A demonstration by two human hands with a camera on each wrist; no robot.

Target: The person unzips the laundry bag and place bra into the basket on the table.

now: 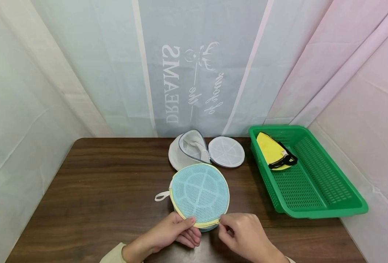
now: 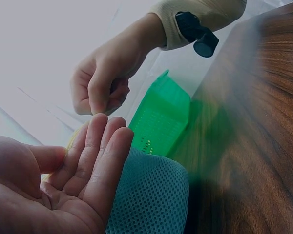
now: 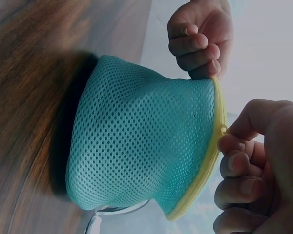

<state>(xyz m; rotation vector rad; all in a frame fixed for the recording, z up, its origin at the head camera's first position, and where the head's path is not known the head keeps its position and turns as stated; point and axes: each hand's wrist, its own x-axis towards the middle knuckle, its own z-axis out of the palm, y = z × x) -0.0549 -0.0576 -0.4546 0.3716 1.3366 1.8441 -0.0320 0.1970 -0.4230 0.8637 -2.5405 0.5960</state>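
A round blue mesh laundry bag [image 1: 200, 193] stands on the table, its flat lid uppermost and a yellow zipper [image 3: 198, 183] running round the rim. My left hand [image 1: 180, 232] pinches the near rim between thumb and fingers. On the right side of that rim, my right hand [image 1: 244, 233] pinches the small zipper pull [image 3: 223, 129] between thumb and forefinger. In the right wrist view the zipper looks closed along the visible stretch. A white loop [image 1: 162, 196] sticks out at the bag's left. Whether anything lies inside the bag cannot be seen.
Behind the blue bag lies a white mesh bag [image 1: 177, 151], its round lid [image 1: 226, 151] folded open to the right. A green plastic basket [image 1: 328, 212] stands at the right, holding a yellow item with black straps [image 1: 269, 149]. Fabric curtains [image 1: 115, 73] border the wooden table [image 1: 98, 190].
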